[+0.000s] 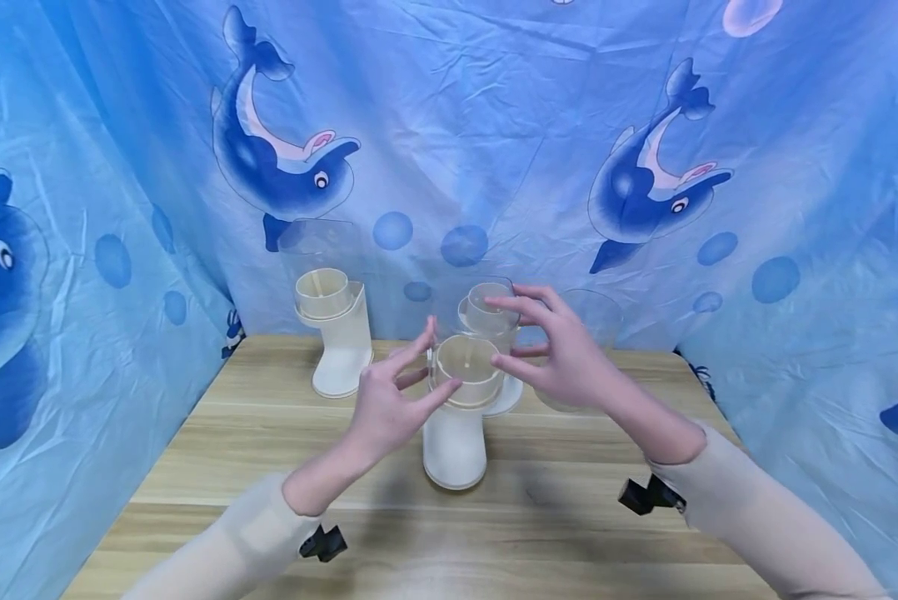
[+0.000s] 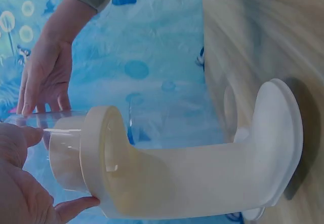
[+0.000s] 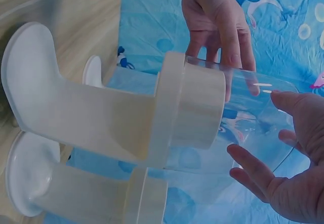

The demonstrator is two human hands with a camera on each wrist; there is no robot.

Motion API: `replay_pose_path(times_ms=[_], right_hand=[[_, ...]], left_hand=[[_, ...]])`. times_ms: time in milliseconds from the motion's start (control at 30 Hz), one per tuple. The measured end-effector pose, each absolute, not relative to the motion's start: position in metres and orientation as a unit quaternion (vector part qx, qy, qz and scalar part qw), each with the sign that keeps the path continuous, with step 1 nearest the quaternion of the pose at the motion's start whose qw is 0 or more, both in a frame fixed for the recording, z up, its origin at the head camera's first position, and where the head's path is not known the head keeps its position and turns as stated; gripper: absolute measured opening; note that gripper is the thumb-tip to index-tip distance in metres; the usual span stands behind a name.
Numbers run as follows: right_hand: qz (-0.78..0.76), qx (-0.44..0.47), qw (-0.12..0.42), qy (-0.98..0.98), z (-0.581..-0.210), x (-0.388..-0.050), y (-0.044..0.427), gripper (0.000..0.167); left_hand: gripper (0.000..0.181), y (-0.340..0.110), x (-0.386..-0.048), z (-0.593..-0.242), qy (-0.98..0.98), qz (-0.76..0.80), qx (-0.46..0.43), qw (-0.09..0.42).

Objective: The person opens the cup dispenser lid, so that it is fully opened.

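A white stand (image 1: 455, 450) with a round collar stands upright at the middle of the table. A clear plastic cylinder (image 3: 248, 117) sits upright in the collar, around its raised inner ring (image 1: 467, 371). My left hand (image 1: 392, 404) holds the cylinder's left side, with the thumb low by the collar and the other fingers spread along the far side. From the right, my right hand (image 1: 569, 354) holds the same cylinder, thumb in front and fingers round the side and back. The clear wall makes exact finger contact hard to see.
Close behind is a second white stand (image 1: 503, 398) with a clear cylinder. A third white stand (image 1: 340, 354), topped by a clear cylinder (image 1: 317, 242), is at the back left. Another clear cylinder (image 1: 595, 333) stands behind my right hand. Blue dolphin-print curtains (image 1: 449, 125) surround the wooden table (image 1: 269, 450).
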State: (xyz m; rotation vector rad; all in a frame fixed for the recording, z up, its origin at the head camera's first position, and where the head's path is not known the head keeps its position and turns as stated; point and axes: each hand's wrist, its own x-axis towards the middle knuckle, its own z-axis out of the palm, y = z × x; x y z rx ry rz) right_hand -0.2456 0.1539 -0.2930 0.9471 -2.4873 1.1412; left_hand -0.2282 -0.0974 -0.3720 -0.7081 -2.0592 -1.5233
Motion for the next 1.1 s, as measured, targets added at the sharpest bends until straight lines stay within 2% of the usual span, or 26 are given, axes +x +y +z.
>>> replay_pose_path(times_ms=[367, 700, 933, 1100], right_hand=[[0.369, 0.313, 0.133, -0.865, -0.306, -0.223, 0.173, 0.07], [0.364, 0.304, 0.138, -0.87, -0.312, -0.21, 0.178, 0.073], [0.369, 0.313, 0.132, -0.865, -0.313, -0.209, 0.182, 0.07], [0.375, 0.337, 0.134, -0.853, -0.314, -0.213, 0.186, 0.068]], left_hand=[[0.08, -0.08, -0.215, -0.387, -0.745, -0.569, -0.267, 0.223], [0.079, -0.077, -0.206, -0.391, -0.74, -0.557, -0.293, 0.238], [0.08, -0.079, -0.211, -0.4, -0.731, -0.532, -0.327, 0.275], [0.091, -0.081, -0.227, -0.402, -0.732, -0.502, -0.339, 0.313]])
